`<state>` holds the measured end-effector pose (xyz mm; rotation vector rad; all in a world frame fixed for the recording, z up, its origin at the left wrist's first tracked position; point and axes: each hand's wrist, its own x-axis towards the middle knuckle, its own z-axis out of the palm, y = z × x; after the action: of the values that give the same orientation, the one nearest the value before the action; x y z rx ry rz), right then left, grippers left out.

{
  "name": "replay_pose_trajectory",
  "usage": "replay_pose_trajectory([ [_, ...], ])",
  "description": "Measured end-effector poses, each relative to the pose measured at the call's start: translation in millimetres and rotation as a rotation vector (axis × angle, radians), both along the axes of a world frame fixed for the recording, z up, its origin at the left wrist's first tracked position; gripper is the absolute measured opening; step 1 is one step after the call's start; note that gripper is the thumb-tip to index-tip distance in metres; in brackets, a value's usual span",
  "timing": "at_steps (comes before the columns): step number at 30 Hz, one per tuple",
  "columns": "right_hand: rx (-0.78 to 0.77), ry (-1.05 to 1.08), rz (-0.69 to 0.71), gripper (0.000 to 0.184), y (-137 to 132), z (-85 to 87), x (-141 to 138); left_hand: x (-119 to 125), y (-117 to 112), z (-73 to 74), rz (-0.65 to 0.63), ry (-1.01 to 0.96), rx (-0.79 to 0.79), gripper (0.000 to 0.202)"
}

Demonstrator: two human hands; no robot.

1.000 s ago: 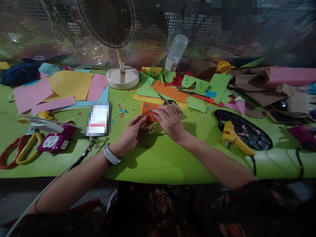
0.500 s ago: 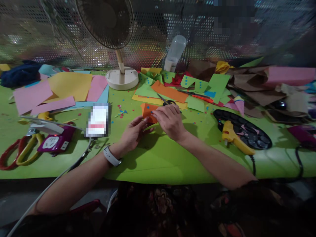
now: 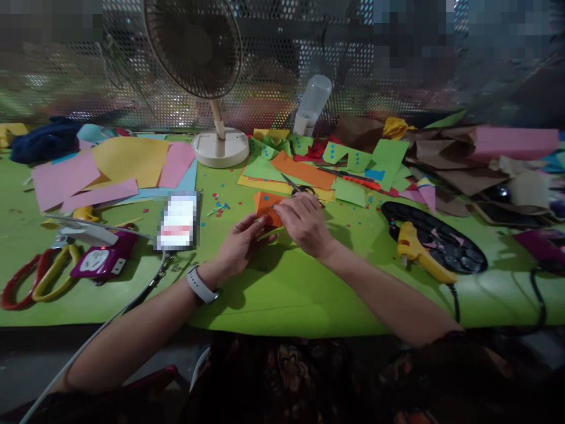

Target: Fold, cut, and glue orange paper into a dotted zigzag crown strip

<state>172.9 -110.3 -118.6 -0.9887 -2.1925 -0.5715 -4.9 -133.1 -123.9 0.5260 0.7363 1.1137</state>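
Note:
My left hand (image 3: 236,247), with a pale watch band at the wrist, grips the lower left edge of a small folded piece of orange paper (image 3: 263,205) between thumb and fingers. One blue dot shows on the paper's upper part. From the right, my right hand (image 3: 306,222) has its fingertips pinched together against the paper's face. A dark bluish speck shows at those fingertips, too small to make out. Black-handled scissors (image 3: 304,189) lie just behind my right hand, partly hidden by it. Green paper pieces with blue dots (image 3: 346,156) lie farther back.
Left are a phone (image 3: 178,221) with a cable, a purple device (image 3: 103,256), large red-and-yellow-handled scissors (image 3: 57,274) and coloured paper sheets (image 3: 128,159). A fan (image 3: 220,147) stands behind. Right, a yellow glue gun (image 3: 424,253) rests by a black palette (image 3: 441,227). Tiny paper bits (image 3: 216,206) are scattered about.
The whole view has shifted slightly, so everything sits a little lower. Both hands stay at the orange paper in nearly the same pose.

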Motion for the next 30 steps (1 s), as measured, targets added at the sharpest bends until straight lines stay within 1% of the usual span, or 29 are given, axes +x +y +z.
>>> replay_pose_trajectory([
  [5, -0.086, 0.032, 0.010, 0.028, 0.2, -1.6, -0.2, -0.3, 0.8, -1.8, 0.002, 0.003, -0.002, 0.020],
  [12, -0.011, 0.019, 0.011, 0.028, -0.1, -0.5, 0.1, 0.0, 0.0, -1.3, -0.005, -0.010, -0.003, 0.017],
  [18, -0.065, 0.011, 0.021, 0.027, -0.7, -0.3, 0.8, -0.1, 0.4, -2.1, -0.014, 0.019, -0.009, 0.016],
  [25, -0.019, -0.027, 0.033, 0.030, -1.7, 2.4, 0.2, -0.9, 0.4, -3.7, -0.014, 0.013, -0.001, 0.015],
  [28, 0.015, -0.052, 0.035, 0.029, -2.4, 3.4, 0.9, -0.8, 0.4, -2.9, -0.006, 0.018, -0.015, 0.016],
  [30, 0.011, -0.058, 0.038, 0.029, -2.6, 3.5, 1.5, -0.7, 0.1, -1.4, -0.002, 0.020, -0.022, 0.016],
])
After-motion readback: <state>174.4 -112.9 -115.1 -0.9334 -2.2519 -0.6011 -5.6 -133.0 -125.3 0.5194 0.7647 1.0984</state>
